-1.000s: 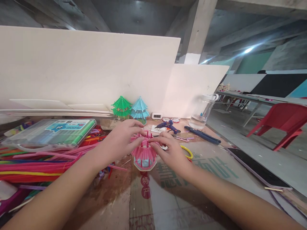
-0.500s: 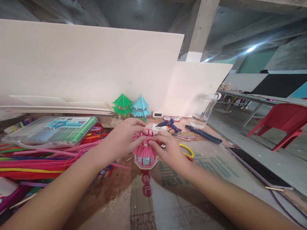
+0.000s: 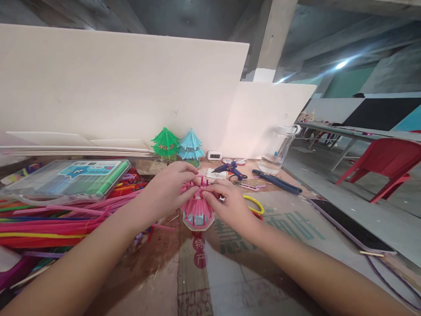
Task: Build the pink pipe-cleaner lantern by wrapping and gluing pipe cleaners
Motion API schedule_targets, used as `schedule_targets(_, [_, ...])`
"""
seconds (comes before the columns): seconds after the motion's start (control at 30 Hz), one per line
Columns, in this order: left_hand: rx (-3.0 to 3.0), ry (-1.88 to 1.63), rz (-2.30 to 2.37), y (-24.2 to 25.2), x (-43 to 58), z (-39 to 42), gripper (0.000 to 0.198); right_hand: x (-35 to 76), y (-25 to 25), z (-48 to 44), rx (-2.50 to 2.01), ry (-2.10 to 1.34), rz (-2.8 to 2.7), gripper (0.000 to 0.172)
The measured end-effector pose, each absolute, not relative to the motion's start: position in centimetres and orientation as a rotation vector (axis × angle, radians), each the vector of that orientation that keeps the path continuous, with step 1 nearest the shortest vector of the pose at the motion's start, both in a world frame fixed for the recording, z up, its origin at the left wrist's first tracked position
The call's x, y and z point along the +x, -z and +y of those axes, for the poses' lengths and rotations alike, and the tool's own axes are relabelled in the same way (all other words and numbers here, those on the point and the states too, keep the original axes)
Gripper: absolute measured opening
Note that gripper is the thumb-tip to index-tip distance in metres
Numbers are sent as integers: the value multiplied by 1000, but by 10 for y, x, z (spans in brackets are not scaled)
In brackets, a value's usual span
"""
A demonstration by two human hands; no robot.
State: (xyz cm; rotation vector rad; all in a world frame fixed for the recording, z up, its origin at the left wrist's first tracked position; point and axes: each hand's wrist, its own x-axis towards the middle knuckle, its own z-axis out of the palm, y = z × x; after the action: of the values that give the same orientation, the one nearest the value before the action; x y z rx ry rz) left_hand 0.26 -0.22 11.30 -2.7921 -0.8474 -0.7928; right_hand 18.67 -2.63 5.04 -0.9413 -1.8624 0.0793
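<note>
A small pink pavilion model (image 3: 198, 207), made of fuzzy craft stems, stands upright on an eight-sided base with light blue inside. From its left side, my left hand (image 3: 169, 186) reaches over, with thumb and fingertips closed on the upper part. On the opposite side my right hand (image 3: 232, 204) pinches at the same upper part, between the short pink posts; a ring shows on one finger. The fingertips hide exactly which piece each hand grips. Behind the hands stand a green pavilion model (image 3: 165, 142) and a light blue one (image 3: 191, 145).
Loose craft stems (image 3: 55, 226) and a clear marker case (image 3: 66, 180) cover the left. Beyond my right hand lie a blue glue gun (image 3: 230, 170), yellow-handled scissors (image 3: 255, 202) and a dark blue tool (image 3: 277, 181). A water jug (image 3: 271, 163) and phone (image 3: 351, 226) are farther right.
The view has shifted slightly, so everything sits a little farther left and higher. Both hands stay at the pink model's top, with only slight finger movement.
</note>
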Motion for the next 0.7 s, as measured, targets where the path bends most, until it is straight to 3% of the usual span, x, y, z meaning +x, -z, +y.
schedule_targets(0.33, [-2849, 826, -920, -114, 0, 1, 28, 190, -51, -32, -912, -118, -1748, 17])
schedule_targets(0.5, [-2892, 739, -1139, -117, -14, 8, 54, 202, -46, -27, -960, -317, -1457, 14])
schedule_targets(0.7, [-3040, 460, -1378, -115, -19, 6, 80, 213, -14, 1, -1048, -549, -1361, 26])
